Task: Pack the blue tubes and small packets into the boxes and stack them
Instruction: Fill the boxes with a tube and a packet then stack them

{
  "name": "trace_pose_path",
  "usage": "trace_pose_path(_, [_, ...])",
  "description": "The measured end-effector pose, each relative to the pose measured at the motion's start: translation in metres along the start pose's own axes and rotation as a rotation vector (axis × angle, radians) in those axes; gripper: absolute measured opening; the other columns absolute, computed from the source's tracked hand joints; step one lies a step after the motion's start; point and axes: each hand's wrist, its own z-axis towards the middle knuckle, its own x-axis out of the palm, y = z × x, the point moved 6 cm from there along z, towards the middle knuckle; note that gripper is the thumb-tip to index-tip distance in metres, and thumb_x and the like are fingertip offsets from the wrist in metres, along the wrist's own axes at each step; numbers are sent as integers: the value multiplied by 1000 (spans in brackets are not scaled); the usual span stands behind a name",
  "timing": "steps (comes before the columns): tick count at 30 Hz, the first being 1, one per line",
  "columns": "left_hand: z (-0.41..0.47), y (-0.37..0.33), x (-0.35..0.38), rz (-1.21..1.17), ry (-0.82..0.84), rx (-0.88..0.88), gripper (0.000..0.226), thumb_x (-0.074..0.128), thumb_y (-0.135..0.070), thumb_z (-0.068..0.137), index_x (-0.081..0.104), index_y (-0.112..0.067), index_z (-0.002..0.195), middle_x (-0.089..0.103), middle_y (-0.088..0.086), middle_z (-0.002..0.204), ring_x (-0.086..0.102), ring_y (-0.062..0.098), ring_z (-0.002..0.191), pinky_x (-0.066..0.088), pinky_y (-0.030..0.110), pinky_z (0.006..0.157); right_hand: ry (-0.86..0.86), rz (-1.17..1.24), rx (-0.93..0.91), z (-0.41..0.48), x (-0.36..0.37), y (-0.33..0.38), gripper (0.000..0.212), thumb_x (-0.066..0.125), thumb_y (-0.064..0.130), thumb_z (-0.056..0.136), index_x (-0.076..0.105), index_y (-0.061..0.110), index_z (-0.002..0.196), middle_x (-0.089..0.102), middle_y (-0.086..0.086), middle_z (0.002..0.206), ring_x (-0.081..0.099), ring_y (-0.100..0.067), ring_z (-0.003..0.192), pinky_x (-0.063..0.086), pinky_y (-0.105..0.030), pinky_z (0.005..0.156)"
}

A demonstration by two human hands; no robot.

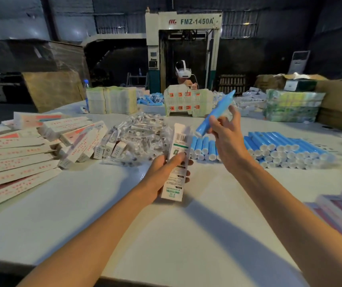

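While right fingers (234, 113) pinch its middle, tube (223, 103) tilts.

One raised box (179, 141), one raised blue tube (215, 112); stacked tubes (286, 146) uncountable.

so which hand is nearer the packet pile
Left. The left hand, gripping a box, sits at the near edge of the packet pile; the right hand, holding a tube, is raised further off to its right.
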Motion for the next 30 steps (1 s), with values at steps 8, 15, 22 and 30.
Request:
trace_pose_path(8, [-10, 1, 19, 51, 117, 36, 43, 72, -41, 95, 66, -15, 129, 78, 16, 113, 72, 25, 79, 61, 36, 69, 15, -177, -223, -13, -9, 37, 109, 72, 7, 95, -7, 46, 158, 61, -10, 125, 74, -18, 96, 60, -22, 78])
trace_pose_path(15, [-20, -8, 28, 160, 199, 54, 31, 64, -38, 105, 64, -23, 132, 78, 13, 113, 73, 22, 84, 60, 31, 70, 154, -292, -56, -10, -20, 22, 94, 78, 11, 91, 18, 45, 154, 69, -3, 118, 73, -12, 100, 58, -19, 69])
trace_pose_path(22, [-18, -6, 24, 118, 99, 64, 28, 59, -32, 108, 64, -19, 132, 77, 17, 110, 70, 23, 79, 59, 32, 67, 270, -616, -156, -14, -2, 6, 18, 58, 31, 105, 71, 27, 118, 61, 13, 123, 58, 3, 111, 48, -17, 83])
trace_pose_path(30, [-5, -9, -43, 91, -502, 152, 24, 61, -39, 106, 69, -24, 122, 82, 3, 92, 77, 25, 70, 61, 35, 63, 321, -795, -141, 1, 55, -79, 24, 53, -1, 100, 69, 9, 116, 69, -6, 114, 64, -21, 105, 52, -37, 94])
